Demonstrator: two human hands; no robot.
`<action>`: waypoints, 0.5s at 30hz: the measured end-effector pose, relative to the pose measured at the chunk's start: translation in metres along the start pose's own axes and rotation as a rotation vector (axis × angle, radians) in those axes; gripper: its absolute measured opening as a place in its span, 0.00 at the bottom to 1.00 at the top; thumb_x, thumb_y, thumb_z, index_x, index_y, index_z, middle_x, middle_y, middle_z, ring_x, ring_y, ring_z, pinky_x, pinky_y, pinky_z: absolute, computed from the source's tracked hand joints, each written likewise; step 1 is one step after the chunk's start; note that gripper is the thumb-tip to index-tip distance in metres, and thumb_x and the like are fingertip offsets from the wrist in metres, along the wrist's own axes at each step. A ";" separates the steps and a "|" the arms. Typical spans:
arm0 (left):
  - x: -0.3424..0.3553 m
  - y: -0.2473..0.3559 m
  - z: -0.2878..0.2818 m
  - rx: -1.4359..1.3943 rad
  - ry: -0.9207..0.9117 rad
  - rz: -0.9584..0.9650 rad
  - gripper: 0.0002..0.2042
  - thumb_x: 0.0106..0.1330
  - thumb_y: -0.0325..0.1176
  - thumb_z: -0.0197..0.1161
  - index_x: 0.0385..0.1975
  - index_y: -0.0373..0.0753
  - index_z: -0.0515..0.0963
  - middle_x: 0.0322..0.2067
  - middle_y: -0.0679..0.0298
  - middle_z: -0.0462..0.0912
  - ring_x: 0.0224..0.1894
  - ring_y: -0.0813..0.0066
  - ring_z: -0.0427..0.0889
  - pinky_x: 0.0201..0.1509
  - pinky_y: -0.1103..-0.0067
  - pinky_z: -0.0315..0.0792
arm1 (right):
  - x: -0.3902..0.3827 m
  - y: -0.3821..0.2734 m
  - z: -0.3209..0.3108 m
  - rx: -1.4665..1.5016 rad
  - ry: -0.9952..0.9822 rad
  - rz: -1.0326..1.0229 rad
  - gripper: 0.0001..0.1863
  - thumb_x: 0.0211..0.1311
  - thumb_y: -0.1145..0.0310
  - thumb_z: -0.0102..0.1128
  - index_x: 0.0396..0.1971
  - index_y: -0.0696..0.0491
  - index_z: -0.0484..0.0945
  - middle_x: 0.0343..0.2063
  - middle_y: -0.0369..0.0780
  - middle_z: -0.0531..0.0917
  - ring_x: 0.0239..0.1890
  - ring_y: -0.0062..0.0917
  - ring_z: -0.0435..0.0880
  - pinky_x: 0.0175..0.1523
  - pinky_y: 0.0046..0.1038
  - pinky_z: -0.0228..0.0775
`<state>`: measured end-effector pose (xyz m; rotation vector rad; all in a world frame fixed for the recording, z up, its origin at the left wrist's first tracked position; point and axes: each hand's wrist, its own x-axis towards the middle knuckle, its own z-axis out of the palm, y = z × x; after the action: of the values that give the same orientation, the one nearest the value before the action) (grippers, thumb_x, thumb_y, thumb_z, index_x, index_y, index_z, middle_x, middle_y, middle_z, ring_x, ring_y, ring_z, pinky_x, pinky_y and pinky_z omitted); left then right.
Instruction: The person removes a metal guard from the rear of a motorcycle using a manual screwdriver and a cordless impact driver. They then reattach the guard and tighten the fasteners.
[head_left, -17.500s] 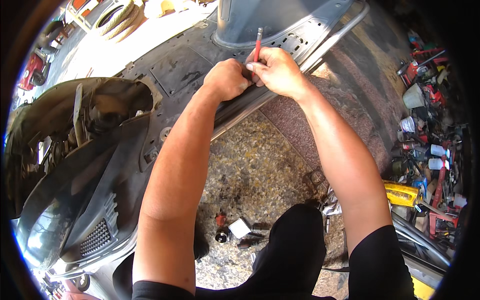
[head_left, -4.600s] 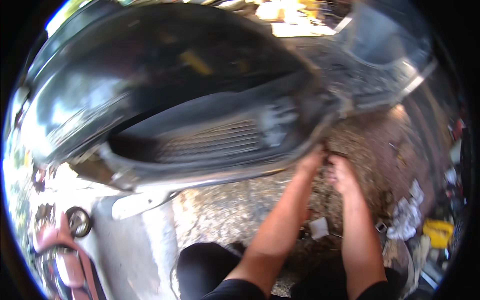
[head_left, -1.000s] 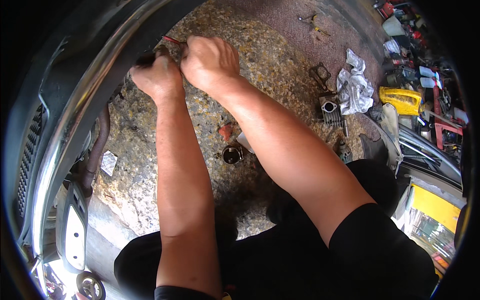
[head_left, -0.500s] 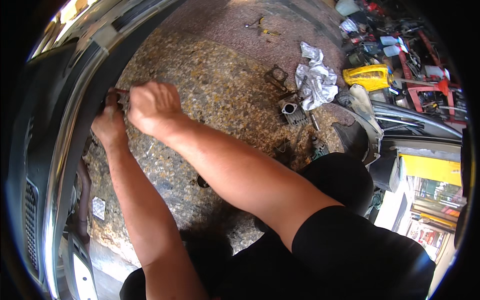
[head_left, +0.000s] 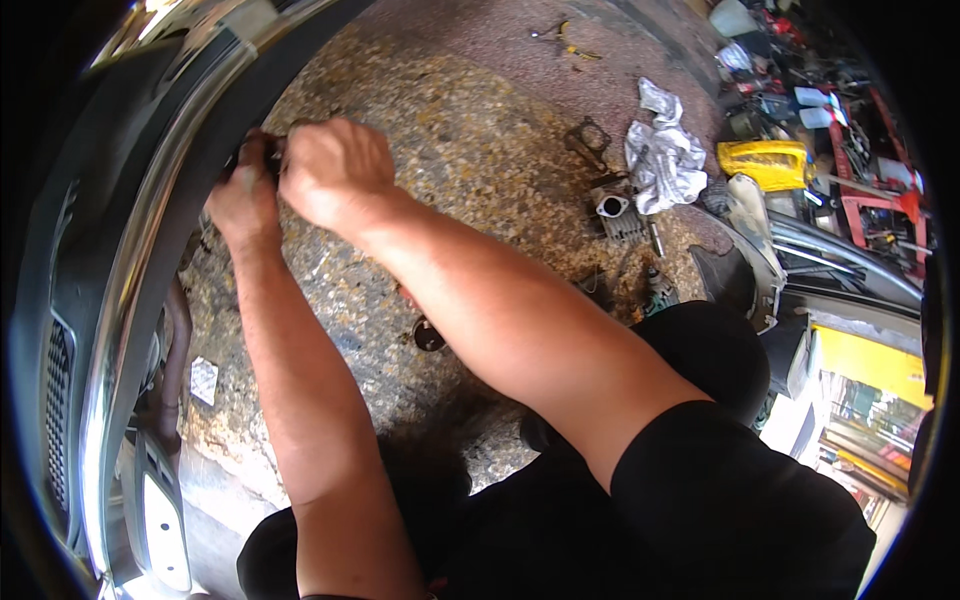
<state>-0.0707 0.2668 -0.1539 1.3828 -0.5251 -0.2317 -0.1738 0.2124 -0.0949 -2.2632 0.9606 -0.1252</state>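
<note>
My left hand (head_left: pixel 245 195) has its fingers curled around something dark at the underside of the black scooter body (head_left: pixel 85 260), just inside its chrome trim (head_left: pixel 152 200); what it holds is too shadowed to make out. My right hand (head_left: pixel 335 170) is closed in a fist right beside it, knuckles up, with whatever it grips hidden. Below them a silver foil square (head_left: pixel 203 381) lies on the speckled floor (head_left: pixel 450 150). To the right lie a finned cylinder part (head_left: pixel 615 220), a dark gasket (head_left: pixel 590 135) and crumpled silver material (head_left: pixel 665 160).
Pliers with yellow handles (head_left: pixel 575 48) lie farther forward. Along the right are a yellow container (head_left: pixel 760 163), red metal frames (head_left: pixel 865 215), bottles (head_left: pixel 812 100), tubes (head_left: pixel 840 250) and clutter. A dark pipe (head_left: pixel 178 350) runs under the scooter at left. My knee (head_left: pixel 715 360) is at lower right.
My hands went from the top deck earlier to the body's underside. Over the last second both shifted left and nearer me; the red tool seen then is now mostly hidden. The view has turned slightly.
</note>
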 end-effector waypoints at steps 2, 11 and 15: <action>0.000 0.002 0.000 -0.006 0.031 -0.035 0.04 0.62 0.24 0.62 0.31 0.30 0.80 0.28 0.62 0.82 0.29 0.76 0.78 0.35 0.79 0.72 | 0.004 0.001 0.000 0.185 -0.021 0.092 0.11 0.58 0.69 0.53 0.33 0.57 0.84 0.33 0.50 0.85 0.37 0.37 0.86 0.47 0.37 0.77; 0.000 0.003 0.001 0.068 0.071 -0.067 0.06 0.61 0.26 0.64 0.35 0.31 0.80 0.30 0.63 0.82 0.32 0.77 0.78 0.39 0.78 0.71 | 0.010 0.000 0.007 0.191 -0.026 0.138 0.12 0.65 0.65 0.52 0.31 0.56 0.82 0.24 0.44 0.82 0.29 0.32 0.82 0.36 0.34 0.74; 0.001 0.000 0.000 -0.019 0.027 -0.065 0.05 0.61 0.25 0.63 0.35 0.31 0.80 0.30 0.64 0.82 0.30 0.78 0.77 0.36 0.79 0.71 | 0.005 0.001 0.010 0.047 0.138 -0.048 0.13 0.63 0.64 0.54 0.31 0.58 0.82 0.31 0.51 0.84 0.35 0.40 0.85 0.42 0.40 0.76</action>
<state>-0.0702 0.2663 -0.1533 1.3842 -0.4550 -0.2703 -0.1673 0.2139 -0.1046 -2.2581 0.9636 -0.3254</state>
